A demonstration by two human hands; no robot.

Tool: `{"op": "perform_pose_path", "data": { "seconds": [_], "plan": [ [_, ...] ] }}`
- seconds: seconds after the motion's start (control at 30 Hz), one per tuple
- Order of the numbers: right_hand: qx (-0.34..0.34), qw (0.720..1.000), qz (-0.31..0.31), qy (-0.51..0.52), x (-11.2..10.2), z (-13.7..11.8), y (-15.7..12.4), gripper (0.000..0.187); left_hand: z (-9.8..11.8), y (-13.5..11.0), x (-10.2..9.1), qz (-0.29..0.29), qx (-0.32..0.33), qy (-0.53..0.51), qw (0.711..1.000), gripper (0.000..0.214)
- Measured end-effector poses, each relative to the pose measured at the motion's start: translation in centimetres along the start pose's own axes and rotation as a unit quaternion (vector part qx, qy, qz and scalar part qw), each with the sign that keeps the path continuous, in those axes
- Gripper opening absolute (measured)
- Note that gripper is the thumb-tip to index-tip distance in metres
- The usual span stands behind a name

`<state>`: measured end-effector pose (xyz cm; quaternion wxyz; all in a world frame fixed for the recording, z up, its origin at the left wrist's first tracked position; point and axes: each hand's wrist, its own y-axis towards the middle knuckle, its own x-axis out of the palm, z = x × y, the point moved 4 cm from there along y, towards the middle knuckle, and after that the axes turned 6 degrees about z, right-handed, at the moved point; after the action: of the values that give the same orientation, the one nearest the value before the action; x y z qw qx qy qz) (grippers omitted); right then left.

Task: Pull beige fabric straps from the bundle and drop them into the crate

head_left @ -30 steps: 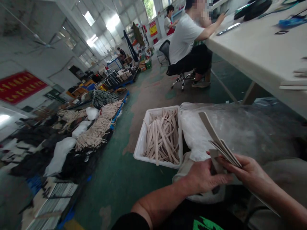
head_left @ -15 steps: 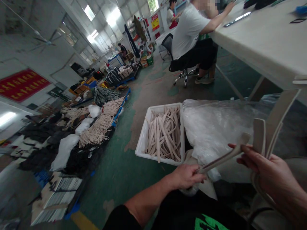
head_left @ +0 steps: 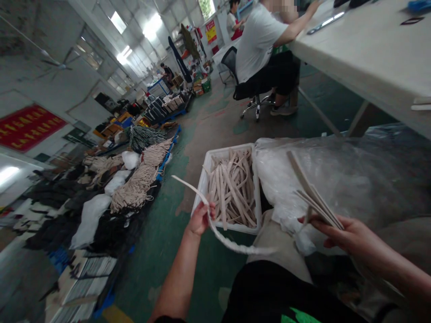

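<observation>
My left hand (head_left: 201,218) is closed on one long beige strap (head_left: 225,240), beside the near left corner of a white plastic bin. One end of the strap points up to the left, and the rest curves down to the right, blurred at its far end. Several similar strips lie heaped (head_left: 232,188) inside the bin (head_left: 198,197). On the right, my right hand (head_left: 346,231) grips a small bundle of beige straps (head_left: 314,197), which fan upward from the fingers. Part of that bundle is hidden by the hand.
Clear plastic sheeting (head_left: 303,166) lies right of the bin, under a white table (head_left: 363,54). A person in a white shirt (head_left: 259,40) sits on an office chair (head_left: 249,92) ahead. Bundled straps (head_left: 134,179) and white bags (head_left: 89,215) lie on pallets at left.
My left hand has moved left and up, drawing a single strap away from the right hand. My right hand's bundle has shifted left and now tilts leftward.
</observation>
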<state>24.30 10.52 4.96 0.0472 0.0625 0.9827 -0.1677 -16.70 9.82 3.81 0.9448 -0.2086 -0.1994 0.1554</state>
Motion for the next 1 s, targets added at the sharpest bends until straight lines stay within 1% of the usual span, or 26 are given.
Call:
{"op": "perform_pose_path", "data": {
  "seconds": [0.03,0.1,0.17,0.2,0.27,0.3,0.33,0.37,0.4,0.43,0.47,0.5,0.57,0.6,0.63,0.67,0.7,0.73,0.8,0.87,0.93,1.0],
  "plan": [
    [0.016,1.0,-0.023,-0.01,0.4,0.2,-0.1,0.033,2.2,1.2,0.1,0.027,0.02,0.004,0.999,0.045],
    [0.047,0.997,-0.051,-0.021,0.7,0.6,0.0,0.033,6.6,4.0,1.1,0.045,0.057,0.032,0.997,0.046],
    [0.065,0.997,-0.046,-0.022,0.4,0.8,0.3,0.035,10.3,7.4,2.6,0.058,0.103,0.079,0.99,0.04],
    [0.069,0.997,-0.035,-0.02,0.2,0.9,0.6,0.035,11.7,9.3,3.6,0.067,0.126,0.118,0.983,0.036],
    [0.061,0.998,-0.001,-0.009,-0.4,0.9,1.0,0.037,13.4,12.8,5.8,0.095,0.17,0.231,0.953,0.033],
    [0.055,0.998,0.019,-0.006,-0.8,1.0,1.1,0.037,13.7,14.3,7.1,0.109,0.185,0.28,0.936,0.032],
    [0.052,0.998,0.034,-0.008,-1.0,0.9,1.2,0.037,13.5,15.5,8.4,0.117,0.194,0.319,0.92,0.031],
    [0.05,0.998,0.046,-0.013,-1.2,0.9,1.2,0.038,12.8,16.3,9.7,0.119,0.199,0.345,0.91,0.029],
    [0.05,0.997,0.055,-0.017,-1.3,0.9,1.1,0.037,11.6,16.7,10.9,0.11,0.199,0.361,0.904,0.025],
    [0.051,0.997,0.062,-0.018,-1.3,0.8,1.0,0.037,9.9,16.7,12.2,0.092,0.196,0.373,0.902,0.019],
    [0.051,0.996,0.067,-0.015,-1.3,0.8,1.0,0.037,7.7,16.2,13.4,0.066,0.19,0.388,0.899,0.013],
    [0.051,0.996,0.07,-0.01,-1.3,0.8,1.0,0.037,5.0,15.2,14.4,0.033,0.181,0.403,0.896,0.008],
    [0.052,0.996,0.066,0.003,-1.1,0.9,1.0,0.038,-1.3,12.1,16.0,-0.053,0.149,0.434,0.887,0.011],
    [0.052,0.997,0.057,0.007,-1.0,1.0,1.0,0.039,-4.8,10.1,16.6,-0.113,0.126,0.451,0.877,0.013],
    [0.048,0.998,0.049,0.01,-0.9,1.2,1.1,0.041,-8.3,7.7,17.2,-0.214,0.106,0.482,0.843,0.014],
    [0.045,0.998,0.042,0.012,-0.8,1.3,1.2,0.043,-11.5,5.4,17.6,-0.279,0.104,0.507,0.809,0.018],
    [0.04,0.998,0.037,0.012,-0.7,1.3,1.3,0.044,-14.1,3.3,17.7,-0.305,0.121,0.525,0.786,0.021],
    [0.037,0.999,0.034,0.011,-0.6,1.4,1.3,0.045,-16.1,1.6,17.7,-0.306,0.15,0.54,0.769,0.026],
    [0.035,0.999,0.025,0.006,-0.5,1.4,1.4,0.045,-18.8,-0.6,17.8,-0.285,0.21,0.55,0.756,0.033],
    [0.031,0.999,0.018,0.007,-0.5,1.3,1.3,0.043,-20.1,-1.2,18.0,-0.256,0.235,0.56,0.752,0.033],
    [0.022,1.0,0.017,0.009,-0.5,1.3,1.3,0.041,-20.4,-0.8,18.1,-0.238,0.225,0.574,0.751,0.031],
    [0.015,1.0,0.019,0.008,-0.6,1.4,1.3,0.04,-19.9,0.0,18.0,-0.235,0.211,0.582,0.749,0.033]
  ]
}}
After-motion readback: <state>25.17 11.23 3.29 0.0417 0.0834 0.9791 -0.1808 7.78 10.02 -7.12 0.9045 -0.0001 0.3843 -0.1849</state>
